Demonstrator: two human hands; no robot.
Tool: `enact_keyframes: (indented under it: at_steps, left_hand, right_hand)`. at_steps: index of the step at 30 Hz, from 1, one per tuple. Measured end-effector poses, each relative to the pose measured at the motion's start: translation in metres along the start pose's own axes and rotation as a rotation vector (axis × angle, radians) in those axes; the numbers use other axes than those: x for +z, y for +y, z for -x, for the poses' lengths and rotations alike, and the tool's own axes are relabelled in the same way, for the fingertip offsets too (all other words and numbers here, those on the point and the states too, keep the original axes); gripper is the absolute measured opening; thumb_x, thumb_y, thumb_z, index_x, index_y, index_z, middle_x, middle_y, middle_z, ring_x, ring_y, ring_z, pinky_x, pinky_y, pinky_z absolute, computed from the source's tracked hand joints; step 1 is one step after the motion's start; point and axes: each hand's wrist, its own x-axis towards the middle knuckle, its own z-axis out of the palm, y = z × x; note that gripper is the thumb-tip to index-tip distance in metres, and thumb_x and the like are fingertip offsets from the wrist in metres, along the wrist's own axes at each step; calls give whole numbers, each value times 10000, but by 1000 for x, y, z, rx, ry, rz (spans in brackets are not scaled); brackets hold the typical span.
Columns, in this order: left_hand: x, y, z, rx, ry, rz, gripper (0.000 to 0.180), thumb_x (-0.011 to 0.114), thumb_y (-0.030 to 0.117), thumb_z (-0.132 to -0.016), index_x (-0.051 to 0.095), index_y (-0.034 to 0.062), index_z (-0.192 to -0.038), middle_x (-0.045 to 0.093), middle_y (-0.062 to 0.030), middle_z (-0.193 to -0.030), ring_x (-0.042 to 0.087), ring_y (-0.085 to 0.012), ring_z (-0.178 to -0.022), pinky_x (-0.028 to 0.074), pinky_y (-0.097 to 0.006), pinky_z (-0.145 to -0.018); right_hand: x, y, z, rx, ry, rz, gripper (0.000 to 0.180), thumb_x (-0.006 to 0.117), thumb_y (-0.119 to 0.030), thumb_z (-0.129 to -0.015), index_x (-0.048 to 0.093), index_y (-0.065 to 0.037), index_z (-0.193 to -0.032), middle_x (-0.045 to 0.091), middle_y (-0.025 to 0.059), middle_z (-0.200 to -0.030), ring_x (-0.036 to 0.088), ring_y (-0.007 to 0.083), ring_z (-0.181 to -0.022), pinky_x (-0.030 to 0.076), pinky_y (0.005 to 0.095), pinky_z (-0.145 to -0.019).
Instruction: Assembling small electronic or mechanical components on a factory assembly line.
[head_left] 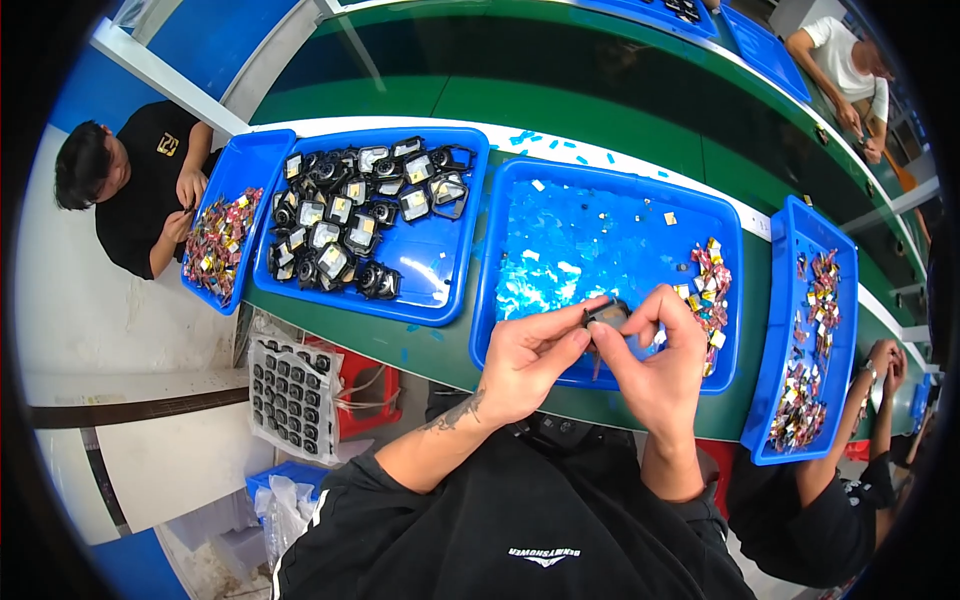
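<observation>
While both hands meet over the near edge of the middle blue tray (520,190), the left hand (528,362) and the right hand (655,358) pinch a small dark part (606,314) between their fingertips, fingers closed narrowly around it. That tray sits at the near edge of the green bench (440,355) and holds pale scraps, with a heap of small pink and yellow pieces (708,290) at its right end. To its left, another blue tray (440,300) carries many black parts (345,225). Farther left and right, two more trays hold colourful pieces, and other people's hands work at them. Below the bench's left corner lies a bagged sheet of black parts (290,395).
</observation>
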Motion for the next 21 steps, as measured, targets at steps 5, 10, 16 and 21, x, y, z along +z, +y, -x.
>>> enact_keyframes:
  at_steps: [5, 10, 16, 21]
  left_hand:
    - [-3, -7, -6, 56, 14, 83, 372, 545, 14, -972, 514, -59, -1336, 624, -126, -1230, 605, -123, -1050, 496, -265, -924]
    - [5, 3, -9, 119, 148, 142, 370, 532, 15, -975, 476, -70, -1331, 600, -166, -1245, 611, -185, -1108, 525, -305, -928]
    - [3, 29, -9, 236, 95, -15, 323, 544, -26, -946, 567, -26, -1268, 616, -167, -1219, 641, -210, -1064, 550, -307, -873]
    - [-7, 41, -12, 587, -37, -797, 302, 667, -106, -783, 719, 12, -1056, 641, -169, -1170, 686, -249, -940, 567, -308, -749]
  right_hand:
    - [8, 5, 0, -47, 49, -39, 296, 795, -24, -681, 511, -46, -762, 490, 43, -729, 513, 171, -710, 399, 296, -665]
    - [1, 1, 15, -180, -41, -78, 549, 879, -86, -619, 584, -7, -1075, 611, 94, -939, 597, 206, -848, 505, 340, -745]
    - [4, 3, 21, 39, 7, -389, 336, 708, 80, -807, 552, 40, -1101, 660, 117, -944, 688, 172, -872, 555, 248, -742]
    - [-3, -1, 20, 163, -83, -715, 258, 643, 93, -861, 515, 49, -1080, 667, 134, -977, 683, 158, -894, 550, 246, -784]
